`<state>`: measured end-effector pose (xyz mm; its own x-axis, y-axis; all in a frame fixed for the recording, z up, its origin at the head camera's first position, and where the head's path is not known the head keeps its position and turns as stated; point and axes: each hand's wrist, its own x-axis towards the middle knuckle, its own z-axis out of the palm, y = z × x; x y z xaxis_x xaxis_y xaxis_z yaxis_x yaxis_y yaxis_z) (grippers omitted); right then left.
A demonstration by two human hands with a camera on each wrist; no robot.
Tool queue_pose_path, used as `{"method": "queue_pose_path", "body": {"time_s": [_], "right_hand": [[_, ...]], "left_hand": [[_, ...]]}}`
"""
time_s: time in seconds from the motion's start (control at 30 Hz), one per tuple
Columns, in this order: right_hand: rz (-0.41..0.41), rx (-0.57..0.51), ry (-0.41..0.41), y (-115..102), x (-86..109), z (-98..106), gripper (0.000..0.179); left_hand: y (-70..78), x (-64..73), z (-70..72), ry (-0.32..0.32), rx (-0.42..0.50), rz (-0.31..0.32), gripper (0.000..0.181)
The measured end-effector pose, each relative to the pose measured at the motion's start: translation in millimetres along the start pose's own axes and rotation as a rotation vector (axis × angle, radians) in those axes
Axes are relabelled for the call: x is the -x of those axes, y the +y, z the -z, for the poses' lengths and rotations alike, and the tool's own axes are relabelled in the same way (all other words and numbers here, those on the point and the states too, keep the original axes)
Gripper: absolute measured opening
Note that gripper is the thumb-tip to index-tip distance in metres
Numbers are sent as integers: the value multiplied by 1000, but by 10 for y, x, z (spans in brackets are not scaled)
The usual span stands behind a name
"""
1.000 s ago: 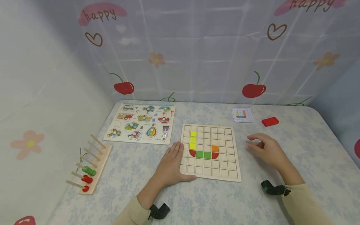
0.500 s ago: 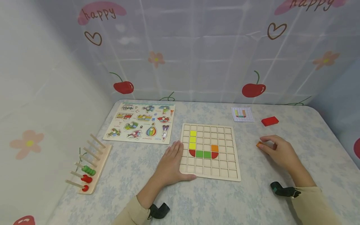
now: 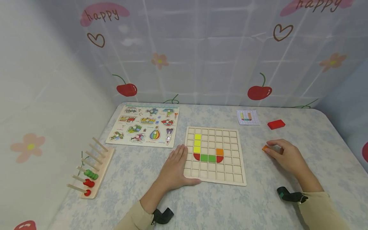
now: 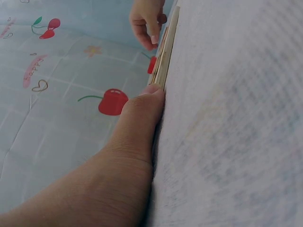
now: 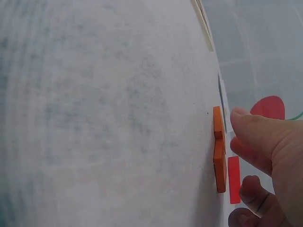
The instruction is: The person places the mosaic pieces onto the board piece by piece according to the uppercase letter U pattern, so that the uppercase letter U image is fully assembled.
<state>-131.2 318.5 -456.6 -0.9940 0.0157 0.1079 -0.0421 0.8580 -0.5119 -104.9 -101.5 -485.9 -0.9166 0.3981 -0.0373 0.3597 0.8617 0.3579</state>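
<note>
My left hand (image 3: 172, 169) lies along the left edge of a wooden grid board (image 3: 233, 177), its thumb at the near corner. In the board's cells sit yellow tiles (image 3: 197, 143), green tiles (image 3: 204, 158), red quarter-round tiles (image 3: 219, 159) and an orange square tile (image 3: 219, 151). To the right of the board, my right hand (image 3: 284, 155) is bent over loose orange tiles (image 5: 219, 165) on the table. Only one orange corner (image 3: 264, 148) shows past its fingertips in the head view. In the right wrist view, thumb and forefinger are apart, with nothing between them.
A small pattern card (image 3: 248, 117) and a red block (image 3: 276, 124) lie behind my right hand. A picture puzzle board (image 3: 143, 124) stands back left. At the left is a peg stand (image 3: 106, 166) with green and red beads. A printed curtain (image 3: 195, 64) hangs behind the table.
My right hand has moved rightward from beside the board to the loose orange tiles, then stayed there over the last half second. The left hand has not moved.
</note>
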Motion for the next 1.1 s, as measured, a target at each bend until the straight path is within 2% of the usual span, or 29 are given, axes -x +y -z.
{"method": "queue_pose_path", "body": {"time_s": [0.53, 0.87, 1.1], "right_hand": [[16, 11, -26, 49, -23, -62, 35], [19, 78, 17, 41, -30, -80, 35], [5, 10, -22, -43, -43, -76, 26]], "left_hand": [[-6, -1, -5, 9, -1, -5, 135], [-3, 3, -2, 7, -3, -3, 135], [-6, 5, 2, 5, 0, -3, 135]]}}
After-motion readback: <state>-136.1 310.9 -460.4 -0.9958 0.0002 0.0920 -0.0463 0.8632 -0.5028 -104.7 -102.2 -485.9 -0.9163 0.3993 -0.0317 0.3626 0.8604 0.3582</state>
